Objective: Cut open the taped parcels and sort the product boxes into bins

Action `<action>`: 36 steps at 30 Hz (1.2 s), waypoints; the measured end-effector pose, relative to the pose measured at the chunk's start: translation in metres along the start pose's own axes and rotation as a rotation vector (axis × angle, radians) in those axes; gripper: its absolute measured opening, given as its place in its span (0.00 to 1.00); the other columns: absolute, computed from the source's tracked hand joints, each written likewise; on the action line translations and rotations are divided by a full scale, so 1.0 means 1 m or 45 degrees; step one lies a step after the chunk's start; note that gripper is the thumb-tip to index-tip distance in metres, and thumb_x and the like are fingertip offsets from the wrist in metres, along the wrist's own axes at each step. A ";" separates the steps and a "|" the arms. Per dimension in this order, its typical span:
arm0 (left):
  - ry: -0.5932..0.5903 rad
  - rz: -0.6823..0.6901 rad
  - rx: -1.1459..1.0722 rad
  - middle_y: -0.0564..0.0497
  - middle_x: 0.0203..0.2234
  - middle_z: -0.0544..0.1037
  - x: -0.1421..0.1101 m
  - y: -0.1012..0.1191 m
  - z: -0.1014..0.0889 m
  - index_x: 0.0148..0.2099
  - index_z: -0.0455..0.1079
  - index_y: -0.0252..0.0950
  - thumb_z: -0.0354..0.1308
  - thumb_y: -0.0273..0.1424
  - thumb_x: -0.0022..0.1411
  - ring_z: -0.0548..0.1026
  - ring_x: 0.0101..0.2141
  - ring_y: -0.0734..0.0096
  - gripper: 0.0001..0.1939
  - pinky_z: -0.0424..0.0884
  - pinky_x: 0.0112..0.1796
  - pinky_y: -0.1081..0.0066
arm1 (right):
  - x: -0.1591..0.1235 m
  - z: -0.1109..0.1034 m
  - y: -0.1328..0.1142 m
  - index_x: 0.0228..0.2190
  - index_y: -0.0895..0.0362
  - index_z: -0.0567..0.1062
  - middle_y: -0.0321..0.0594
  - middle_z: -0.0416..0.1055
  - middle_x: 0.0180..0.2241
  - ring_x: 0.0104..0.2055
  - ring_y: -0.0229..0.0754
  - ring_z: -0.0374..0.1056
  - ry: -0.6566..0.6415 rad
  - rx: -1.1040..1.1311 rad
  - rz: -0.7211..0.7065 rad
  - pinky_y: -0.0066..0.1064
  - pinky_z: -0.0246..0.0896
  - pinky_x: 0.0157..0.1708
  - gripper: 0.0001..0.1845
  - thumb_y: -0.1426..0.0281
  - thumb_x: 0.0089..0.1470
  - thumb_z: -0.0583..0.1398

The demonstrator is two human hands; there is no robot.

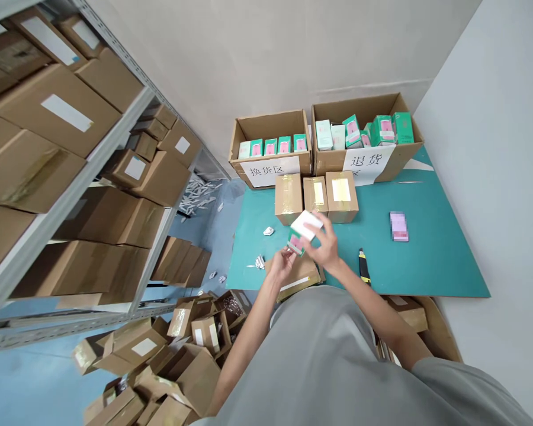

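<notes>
Grey shirt cloth (pixel 337 355) fills the bottom centre of the frame. Just above it, at mid-frame, a small carton (pixel 308 226) with white, green and pink faces is held over the teal table (pixel 439 254). The left hand (pixel 282 264) pinches its lower left end; the right hand (pixel 323 244), fingers spread, grips its white part from the right. Below the hands lies a brown cardboard box (pixel 299 273), partly hidden. A yellow-and-black cutter (pixel 363 266) lies right of them, and a blurred pink item (pixel 398 226) farther right. Beyond the carton stand three taped boxes (pixel 288 198), then two large open boxes (pixel 270 125) of similar small cartons at upper centre. Loaded shelves (pixel 111 236) fill the left.
</notes>
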State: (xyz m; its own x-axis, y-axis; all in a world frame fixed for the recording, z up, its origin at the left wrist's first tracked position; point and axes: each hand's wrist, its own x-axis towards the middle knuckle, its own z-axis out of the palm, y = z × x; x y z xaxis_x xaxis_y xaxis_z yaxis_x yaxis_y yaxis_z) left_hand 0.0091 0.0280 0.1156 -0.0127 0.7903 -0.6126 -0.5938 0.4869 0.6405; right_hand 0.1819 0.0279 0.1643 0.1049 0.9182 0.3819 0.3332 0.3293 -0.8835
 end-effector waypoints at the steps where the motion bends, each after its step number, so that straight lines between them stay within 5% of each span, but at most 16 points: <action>1: 0.029 -0.033 0.009 0.50 0.36 0.83 -0.007 -0.005 -0.003 0.44 0.76 0.37 0.67 0.17 0.56 0.85 0.44 0.64 0.15 0.82 0.59 0.62 | 0.015 -0.005 0.006 0.52 0.44 0.86 0.49 0.76 0.65 0.72 0.65 0.69 0.093 0.006 0.041 0.61 0.64 0.74 0.21 0.48 0.64 0.68; 5: 0.014 0.058 0.153 0.51 0.37 0.85 -0.033 -0.011 -0.005 0.49 0.79 0.38 0.76 0.22 0.56 0.85 0.41 0.67 0.19 0.82 0.56 0.63 | 0.060 -0.023 0.049 0.39 0.52 0.82 0.49 0.83 0.43 0.50 0.59 0.79 0.218 -0.043 0.376 0.50 0.76 0.58 0.28 0.40 0.67 0.60; 9: -0.077 0.397 0.496 0.53 0.31 0.81 -0.042 0.013 0.016 0.45 0.82 0.38 0.83 0.35 0.53 0.80 0.34 0.67 0.20 0.80 0.45 0.66 | 0.063 -0.024 0.086 0.28 0.51 0.75 0.46 0.80 0.31 0.42 0.55 0.79 0.115 -0.046 0.727 0.41 0.78 0.44 0.40 0.28 0.63 0.53; 13: -0.064 0.637 0.537 0.47 0.41 0.85 -0.031 0.052 0.045 0.49 0.83 0.39 0.84 0.36 0.53 0.81 0.45 0.61 0.23 0.78 0.50 0.66 | 0.020 -0.003 0.083 0.30 0.54 0.79 0.48 0.82 0.28 0.31 0.53 0.81 -0.195 0.240 1.149 0.39 0.79 0.31 0.47 0.24 0.62 0.52; 16: 0.001 0.620 0.493 0.43 0.52 0.85 -0.014 0.073 0.059 0.59 0.80 0.37 0.78 0.37 0.66 0.80 0.54 0.57 0.23 0.77 0.59 0.60 | -0.025 0.009 0.064 0.36 0.56 0.82 0.50 0.84 0.30 0.27 0.49 0.82 -0.390 0.522 1.344 0.34 0.80 0.28 0.46 0.26 0.65 0.53; 20: 0.007 0.547 0.524 0.41 0.61 0.79 0.000 0.074 0.062 0.66 0.75 0.35 0.67 0.41 0.77 0.81 0.56 0.53 0.23 0.82 0.57 0.49 | -0.065 0.002 0.046 0.34 0.58 0.83 0.56 0.86 0.33 0.28 0.45 0.83 -0.513 0.649 1.477 0.28 0.79 0.27 0.49 0.27 0.69 0.50; 27: -0.084 0.412 0.564 0.41 0.61 0.80 -0.016 0.057 0.037 0.66 0.76 0.37 0.68 0.43 0.76 0.81 0.56 0.54 0.23 0.82 0.56 0.50 | -0.081 -0.033 0.052 0.43 0.62 0.85 0.57 0.87 0.40 0.31 0.45 0.85 -0.371 0.550 1.576 0.27 0.79 0.29 0.46 0.31 0.70 0.54; 32: -0.207 0.128 0.561 0.41 0.50 0.85 -0.027 0.034 -0.010 0.53 0.83 0.39 0.86 0.52 0.46 0.82 0.54 0.49 0.37 0.77 0.60 0.52 | -0.085 -0.033 0.076 0.58 0.55 0.79 0.55 0.85 0.54 0.36 0.48 0.86 -0.077 0.578 1.529 0.35 0.83 0.33 0.40 0.35 0.65 0.64; 36: -0.280 -0.121 0.498 0.42 0.49 0.86 -0.038 0.004 -0.042 0.49 0.82 0.39 0.89 0.51 0.40 0.83 0.54 0.48 0.38 0.77 0.62 0.49 | -0.055 -0.023 0.087 0.57 0.49 0.77 0.48 0.82 0.59 0.48 0.55 0.84 0.094 0.509 1.314 0.40 0.84 0.38 0.35 0.41 0.58 0.70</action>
State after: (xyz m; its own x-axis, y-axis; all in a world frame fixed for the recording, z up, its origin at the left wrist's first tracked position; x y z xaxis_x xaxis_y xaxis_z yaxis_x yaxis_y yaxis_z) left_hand -0.0263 -0.0157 0.1226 0.2234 0.7747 -0.5915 -0.2353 0.6318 0.7386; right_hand 0.2264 0.0014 0.0724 0.2177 0.7817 -0.5843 -0.2711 -0.5267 -0.8057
